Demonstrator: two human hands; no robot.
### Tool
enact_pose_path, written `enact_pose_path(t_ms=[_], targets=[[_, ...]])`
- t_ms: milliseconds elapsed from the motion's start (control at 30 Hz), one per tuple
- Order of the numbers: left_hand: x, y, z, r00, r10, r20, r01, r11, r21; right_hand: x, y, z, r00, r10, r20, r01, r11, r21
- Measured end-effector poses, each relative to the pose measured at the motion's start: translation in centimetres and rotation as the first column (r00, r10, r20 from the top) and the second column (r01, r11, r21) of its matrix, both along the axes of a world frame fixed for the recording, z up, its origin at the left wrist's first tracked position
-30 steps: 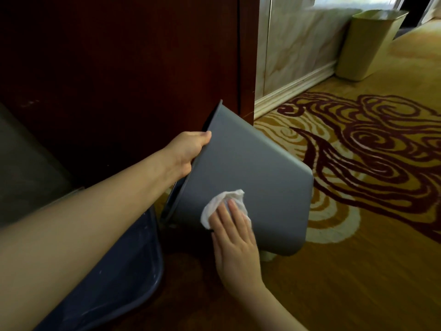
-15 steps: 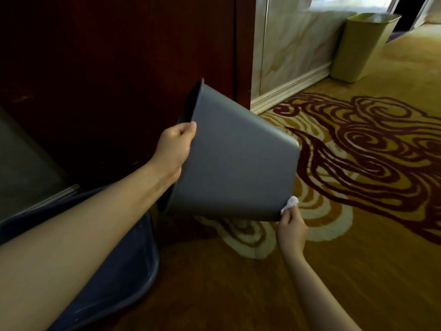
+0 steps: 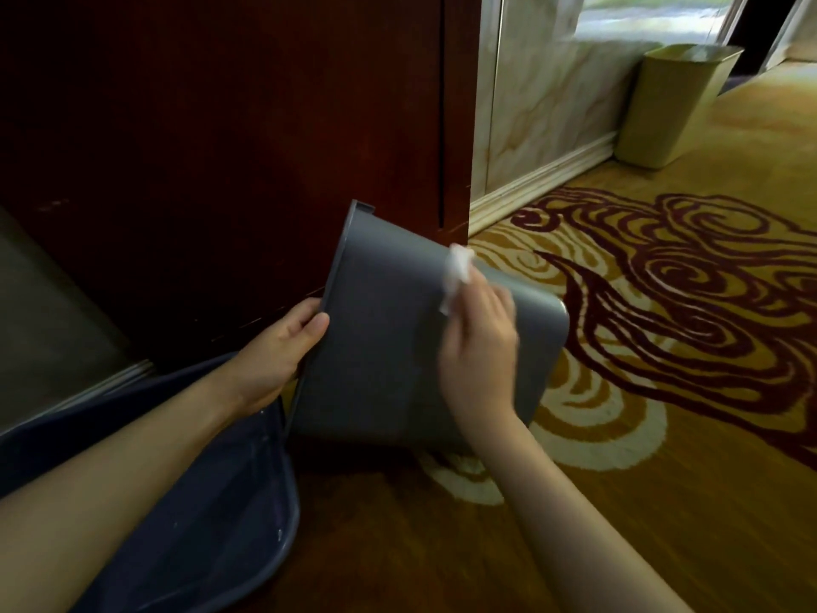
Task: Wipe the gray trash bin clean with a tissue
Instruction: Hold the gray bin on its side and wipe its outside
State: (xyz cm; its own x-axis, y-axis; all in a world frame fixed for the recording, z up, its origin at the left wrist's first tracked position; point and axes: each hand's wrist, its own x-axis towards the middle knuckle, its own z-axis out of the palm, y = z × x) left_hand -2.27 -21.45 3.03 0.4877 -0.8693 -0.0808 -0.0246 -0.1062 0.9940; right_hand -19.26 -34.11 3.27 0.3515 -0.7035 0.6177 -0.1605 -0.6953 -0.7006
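Right hand [image 3: 479,342]: fingers curled together on a crumpled white tissue [image 3: 457,269], pressed to the upper far edge of the gray trash bin [image 3: 389,347]; blurred, apparently mid-stroke.
Left hand [image 3: 283,347]: fingers closed over the bin's rim, thumb on the outer wall.
Gray trash bin: lifted clear of the patterned carpet [image 3: 663,347], tipped on its side, mouth toward the dark wooden panel [image 3: 221,126], probably to present its wall for wiping.
Beyond the bin: a beige bin [image 3: 676,104], upright, well apart.

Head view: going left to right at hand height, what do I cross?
Left hand gripping the rim → gray trash bin tilted on its side → right hand holding the tissue → patterned carpet.
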Motion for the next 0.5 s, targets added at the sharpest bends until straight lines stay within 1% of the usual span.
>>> enact_pose_path(t_ms=[33,100,167,200,233,300,367,400,433,467,500], targets=[[0.0,0.1,-0.1,1.0,-0.007,-0.005,0.007,1.0,0.004,1.6,0.2,1.3,0.998,0.052,-0.031,-0.054,0.996,-0.074],[0.1,0.3,-0.3,1.0,-0.019,-0.016,0.019,1.0,0.013,4.3,-0.2,3.2,0.98,0.093,-0.174,-0.123,0.977,-0.175],[0.3,0.6,-0.2,0.998,-0.057,-0.026,0.058,0.997,0.047,6.3,-1.1,4.0,0.944,0.099,-0.313,-0.155,0.975,-0.159],[0.5,0.8,0.0,0.996,-0.087,-0.036,0.09,0.993,0.074,6.8,-1.4,4.1,0.935,0.117,-0.335,-0.168,0.978,-0.127],[0.6,1.0,0.2,0.992,-0.116,-0.054,0.121,0.987,0.103,6.9,-1.7,4.0,0.934,0.14,-0.329,-0.181,0.978,-0.099],[0.9,0.9,1.4,0.984,-0.14,-0.113,0.155,0.979,0.135,6.5,-1.7,3.7,0.942,0.154,-0.297,-0.191,0.977,-0.099],[1.1,-0.4,3.2,0.968,-0.14,-0.209,0.165,0.98,0.108,5.9,-1.4,3.4,0.951,0.149,-0.272,-0.188,0.974,-0.124],[1.2,-1.5,4.4,0.954,-0.116,-0.275,0.146,0.985,0.09,5.7,-1.2,3.3,0.954,0.146,-0.262,-0.186,0.974,-0.131],[1.4,-3.0,5.6,0.942,-0.059,-0.33,0.096,0.991,0.097,5.6,-0.9,3.2,0.955,0.147,-0.259,-0.187,0.973,-0.136],[1.5,-4.7,6.9,0.934,0.017,-0.357,0.033,0.991,0.132,5.4,-0.5,3.0,0.953,0.156,-0.26,-0.197,0.97,-0.14],[1.4,-6.3,8.2,0.933,0.089,-0.348,-0.023,0.982,0.189,5.1,-0.1,2.8,0.95,0.172,-0.26,-0.215,0.966,-0.145]])
